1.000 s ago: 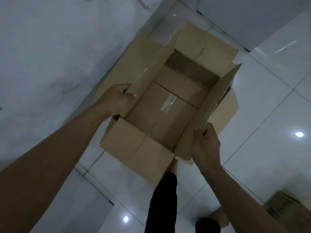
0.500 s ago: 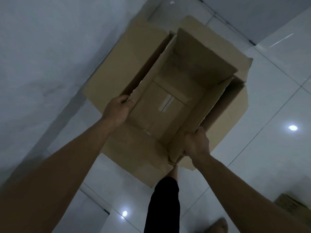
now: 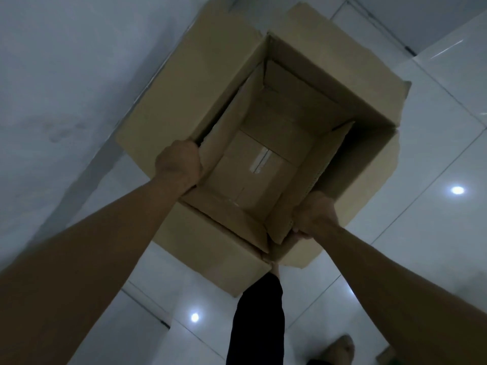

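A large brown cardboard box stands open on the white tiled floor beside a wall, its outer flaps spread outwards. Its inside holds nothing; a strip of clear tape runs along the bottom seam. My left hand grips the top edge of the box's left wall, fingers curled over it. At the near right corner my right hand grips the edge of the right wall. Both arms reach down from the lower corners of the view.
A pale wall runs along the left of the box. Glossy floor tiles spread to the right and near me. My dark trouser leg and a bare foot are below the box. A second carton's corner shows at the bottom right.
The box now sits larger and nearer in view, with its walls upright and squarer. The side flaps have folded further outwards. Both hands slid down along the wall edges while keeping hold.
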`<state>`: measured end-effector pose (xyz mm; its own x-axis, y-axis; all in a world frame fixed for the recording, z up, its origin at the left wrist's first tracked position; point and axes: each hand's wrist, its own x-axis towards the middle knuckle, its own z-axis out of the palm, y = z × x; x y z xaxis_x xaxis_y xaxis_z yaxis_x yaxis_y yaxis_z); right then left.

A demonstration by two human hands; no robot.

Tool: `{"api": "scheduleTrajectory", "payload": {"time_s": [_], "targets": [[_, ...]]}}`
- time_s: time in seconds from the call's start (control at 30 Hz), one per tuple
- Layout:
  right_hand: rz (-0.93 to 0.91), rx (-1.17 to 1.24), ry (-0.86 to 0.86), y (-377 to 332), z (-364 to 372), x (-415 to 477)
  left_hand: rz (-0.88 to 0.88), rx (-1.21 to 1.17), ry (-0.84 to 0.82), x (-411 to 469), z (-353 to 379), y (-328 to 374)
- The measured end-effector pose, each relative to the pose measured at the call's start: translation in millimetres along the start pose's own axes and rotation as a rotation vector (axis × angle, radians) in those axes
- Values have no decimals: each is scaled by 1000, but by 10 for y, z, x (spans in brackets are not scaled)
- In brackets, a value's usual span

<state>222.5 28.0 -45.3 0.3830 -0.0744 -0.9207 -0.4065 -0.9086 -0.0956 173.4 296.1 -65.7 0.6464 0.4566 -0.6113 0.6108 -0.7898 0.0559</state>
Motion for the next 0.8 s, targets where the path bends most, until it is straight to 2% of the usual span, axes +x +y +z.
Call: {"api": "scheduleTrajectory", "payload": {"time_s": [0.13,0.2,0.3,0.4,0.53,0.7,0.8], "targets": [[-104,-260,-24,6,12,17,36,151,67,-24,27,-15],[-200,-362,72,39,44,-26,57,135,111,-67,48,-47],[-282,-276,126,117,105,-90,90,-93,154,-142,70,-118],[-386,-149,82,241,90,-154,31,-382,123,-252,56,-168],[-502,-29,76,482,23,-269,-13,-620,60,-537,66,-109],[-503,5,88,883,-82,-362,37,-646,-31,-1086,180,202],[-443,18,116,1286,-122,-412,133,-528,-124,-1496,322,521]]}}
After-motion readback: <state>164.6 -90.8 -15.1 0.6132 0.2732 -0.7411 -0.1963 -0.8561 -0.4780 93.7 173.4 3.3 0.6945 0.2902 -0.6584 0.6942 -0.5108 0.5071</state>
